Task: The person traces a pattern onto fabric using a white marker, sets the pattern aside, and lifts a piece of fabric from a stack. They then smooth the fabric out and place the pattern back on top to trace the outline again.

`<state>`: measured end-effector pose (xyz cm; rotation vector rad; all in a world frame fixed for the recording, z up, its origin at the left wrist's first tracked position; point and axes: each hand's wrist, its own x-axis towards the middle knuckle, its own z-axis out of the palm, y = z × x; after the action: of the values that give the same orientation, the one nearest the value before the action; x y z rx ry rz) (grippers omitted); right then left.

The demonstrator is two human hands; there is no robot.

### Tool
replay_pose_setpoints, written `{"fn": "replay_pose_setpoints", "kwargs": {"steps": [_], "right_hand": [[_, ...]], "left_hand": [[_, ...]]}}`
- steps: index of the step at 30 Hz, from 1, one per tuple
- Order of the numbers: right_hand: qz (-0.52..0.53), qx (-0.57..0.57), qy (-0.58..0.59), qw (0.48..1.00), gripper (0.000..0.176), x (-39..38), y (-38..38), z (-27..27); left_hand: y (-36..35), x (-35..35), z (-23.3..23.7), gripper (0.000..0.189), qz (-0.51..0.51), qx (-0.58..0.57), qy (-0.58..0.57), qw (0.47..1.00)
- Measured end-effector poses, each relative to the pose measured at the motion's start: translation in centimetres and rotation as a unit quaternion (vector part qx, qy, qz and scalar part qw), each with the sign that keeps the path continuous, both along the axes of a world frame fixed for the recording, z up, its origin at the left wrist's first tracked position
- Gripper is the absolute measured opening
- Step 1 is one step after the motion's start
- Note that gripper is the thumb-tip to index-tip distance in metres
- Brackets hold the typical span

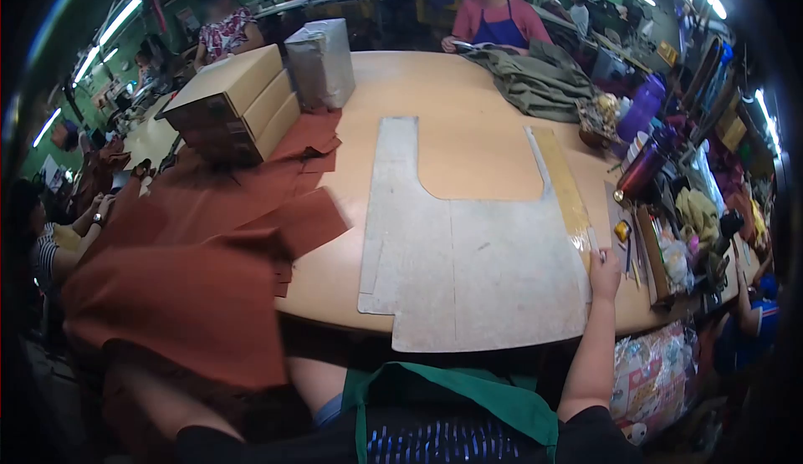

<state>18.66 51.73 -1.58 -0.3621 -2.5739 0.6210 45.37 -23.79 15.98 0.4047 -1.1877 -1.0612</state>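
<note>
Beneath the pale template (477, 272), a broad wooden surface (401, 84) is seen, its near edge curved. To the left of the template, a large spread of rust-red fabric (192, 297) is laid across the surface, its near part blurred and hanging over the edge. The template itself is laid flat, with a U-shaped cut-out opened toward the far side and its near edge extended slightly past the surface; a yellowish strip (562, 180) is seen along its right side. Beyond the template to the left, stacked brown boxes (238, 104) are placed on the fabric, with a silvery box (322, 63) just beside them. Beyond it to the right, dark green cloth (539, 79) is heaped, near a person in a blue apron (500, 32). To the template's right, a purple bottle (642, 109), a dark red bottle (644, 163) and a small yellow item (622, 231) are seen. At the template's right edge, the right hand (604, 276) is placed with fingers curled; what is gripped cannot be made out. Left of the template, the left hand is hidden by the fabric, so its state cannot be told.
</note>
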Motion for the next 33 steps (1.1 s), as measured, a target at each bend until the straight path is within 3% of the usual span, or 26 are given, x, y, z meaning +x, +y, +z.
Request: {"fn": "replay_pose_setpoints", "kwargs": {"steps": [5,9,12,17,20,22,23,24,25,26,27,28,31,33], "right_hand": [[-0.004,-0.005,0.002,1.000,0.026,-0.1,-0.3,0.3],[-0.009,0.021,-0.002,1.000,0.027,0.0,-0.7,0.5],[-0.006,0.033,-0.013,0.999,0.028,-0.4,0.1,0.1],[0.006,0.039,-0.015,0.999,0.029,-0.5,0.1,-0.1],[0.026,0.070,0.016,0.997,0.028,-0.5,0.5,-0.3],[0.021,0.065,0.000,0.998,0.029,-0.5,0.3,-0.1],[0.018,0.063,-0.009,0.998,0.030,-0.5,0.4,-0.1],[0.018,0.055,-0.013,0.998,0.030,-0.6,0.5,-0.2],[0.020,0.060,-0.006,0.998,0.030,-0.5,0.5,-0.2],[0.022,0.064,0.000,0.998,0.030,-0.4,0.3,-0.1],[0.025,0.069,0.005,0.997,0.030,-0.3,0.2,0.0],[0.025,0.060,-0.003,0.998,0.031,-0.3,0.2,0.1],[0.038,0.068,0.015,0.997,0.031,-0.7,1.1,-0.6],[0.031,0.055,0.006,0.998,0.032,-0.5,0.7,-0.4]], "left_hand": [[0.7,11.1,-6.4,0.033,0.213,0.041,-0.210,0.953],[8.0,15.0,-16.2,0.033,0.239,0.117,-0.376,0.888],[12.1,18.7,-19.9,0.033,0.252,0.151,-0.442,0.847],[11.5,27.2,-16.7,0.034,0.376,0.165,-0.495,0.766],[8.4,30.8,-11.3,0.034,0.502,0.164,-0.529,0.664],[5.2,30.6,-7.0,0.034,0.589,0.116,-0.557,0.574],[2.7,29.0,-5.6,0.034,0.601,0.015,-0.571,0.560],[-2.4,28.8,-5.9,0.030,0.581,-0.157,-0.575,0.554],[-1.9,22.7,-4.3,0.025,0.559,-0.294,-0.562,0.535],[-1.6,16.3,-4.0,0.021,0.482,-0.425,-0.477,0.599],[-0.7,10.6,-4.4,0.016,0.340,-0.430,-0.456,0.701],[2.6,4.4,-5.0,0.013,0.233,-0.389,-0.462,0.763],[8.1,-7.5,-9.6,0.017,-0.004,-0.438,-0.463,0.771],[10.4,-12.4,-13.6,0.026,0.011,-0.412,-0.508,0.756]]}}
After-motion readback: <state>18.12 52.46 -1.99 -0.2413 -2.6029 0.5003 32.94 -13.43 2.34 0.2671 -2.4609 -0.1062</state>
